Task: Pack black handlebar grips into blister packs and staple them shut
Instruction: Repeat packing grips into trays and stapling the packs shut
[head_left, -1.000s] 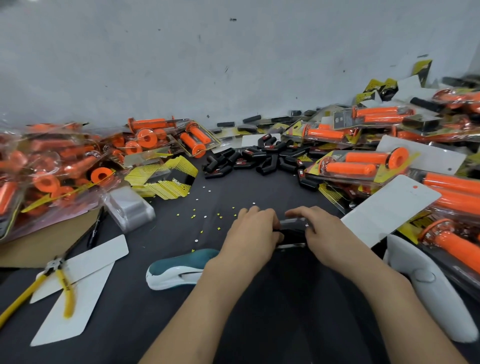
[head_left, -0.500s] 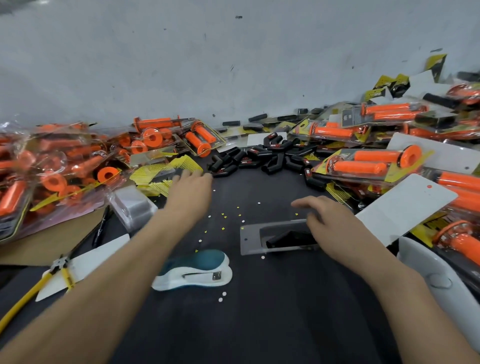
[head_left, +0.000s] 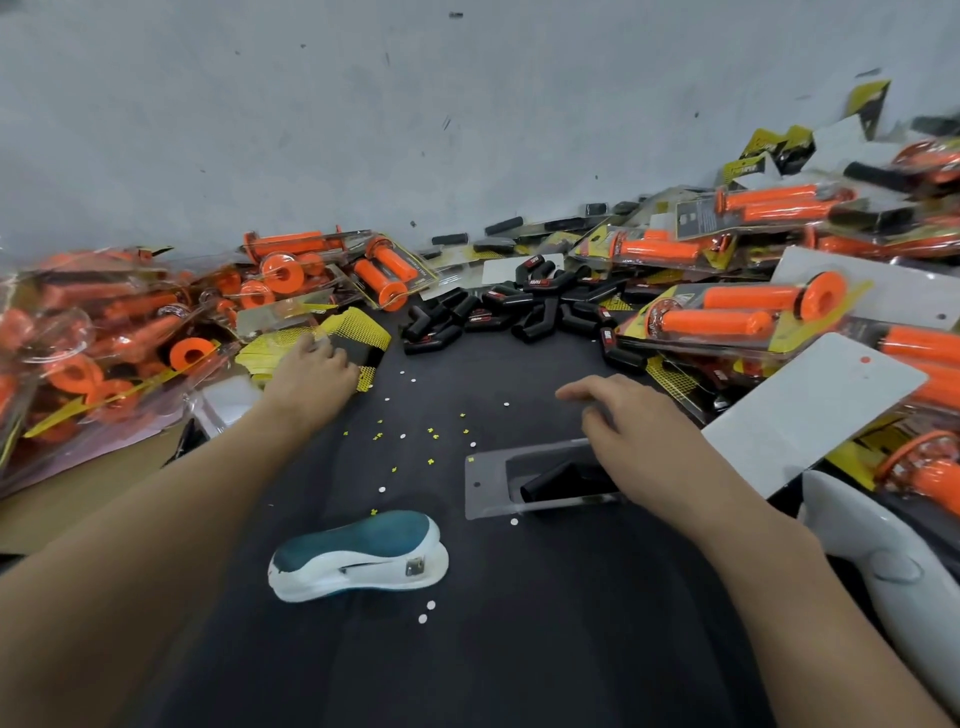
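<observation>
Our left hand lies on the stack of yellow cards; we cannot tell whether its fingers pinch one. Nearer us the stapler sits on the tabletop. Right of it, a clear blister pack holds a black grip, with our right hand resting on it, fingers relaxed.

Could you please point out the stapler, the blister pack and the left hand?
Stapler (head_left: 358, 535): head view, teal top.
Blister pack (head_left: 491, 467): head view, clear left flange.
Left hand (head_left: 311, 379): head view, back of hand.
</observation>
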